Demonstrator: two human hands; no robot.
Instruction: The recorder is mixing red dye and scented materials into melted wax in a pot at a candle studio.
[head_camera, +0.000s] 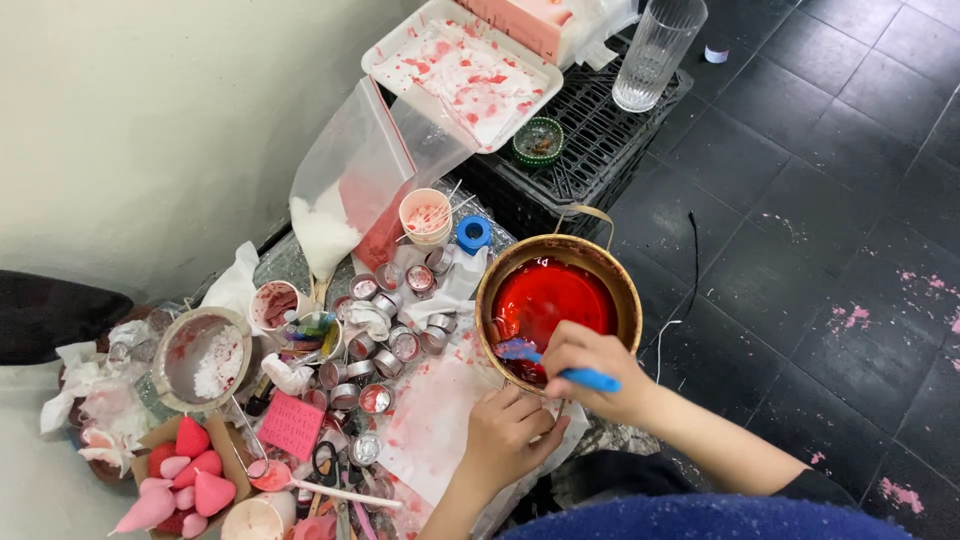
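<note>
The round brass-coloured metal pot of glossy red liquid (556, 300) sat on the spattered work surface directly ahead of both hands, its thin wire handle standing up at the far rim. The right hand (593, 371) was closed around the blue plastic handle of a small spatula (560, 366), the flat smeared blade dipping over the near rim into the red liquid, most likely so that the blade could scrape along the inner wall. The left hand (505, 432), fingers curled and narrow, pressed against the near outer edge of the pot from below; whether it actually gripped the rim could not be told, but it seemed placed there to steady the pot against the scraping.

Just to the left of the left hand lay a sheet of white paper blotched with pink (432, 420), apparently laid to catch drips. Beyond it, farther left and ahead, stood a cluster of small round silver metal cups (385, 345), some already holding red fill, close enough to the pot for short transfers. A blue roll of tape (473, 233) lay ahead of the cups, beside a pale paper cup (426, 215). Far to the left were a metal sieve dusted with white flakes (203, 358) and a box of pink and red cone-shaped pieces (185, 480). Well ahead, a ribbed clear drinking glass (655, 50) stood on a black plastic crate (590, 135).
</note>
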